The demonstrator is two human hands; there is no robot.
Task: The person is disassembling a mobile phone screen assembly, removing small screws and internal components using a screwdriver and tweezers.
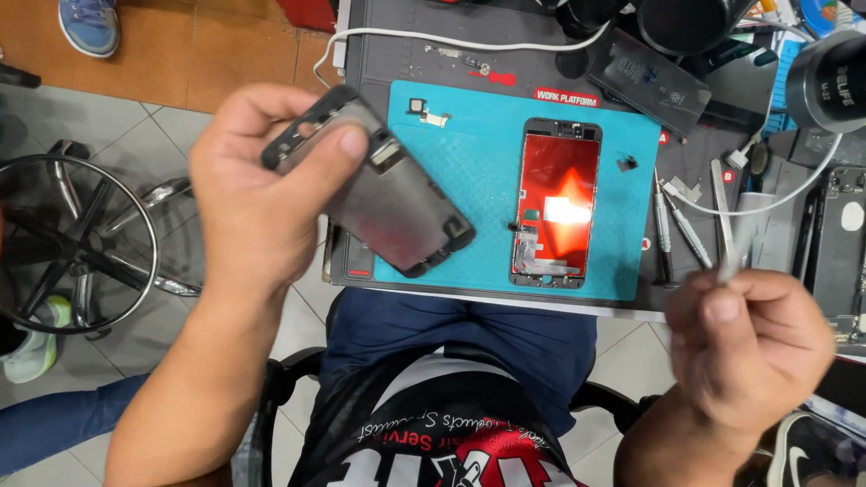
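Observation:
My left hand [257, 194] grips a detached phone screen panel [388, 194] by its top end, metal back plate facing up, tilted over the left edge of the teal work mat [469, 117]. My right hand [749, 347] pinches a pair of tweezers [729, 234], tips blurred, at the front right of the bench. Flat on the mat between the hands lies a second phone screen assembly [555, 203] with a red reflective back. A small camera part [427, 111] rests near the mat's top left corner.
A dark grey work platform [415, 54] lies under the mat. A white cable [451, 38] runs across the back. A phone battery [651, 81], screwdrivers [677, 225] and a microscope lens [828, 83] crowd the right side. A chair base [81, 243] stands on the floor at left.

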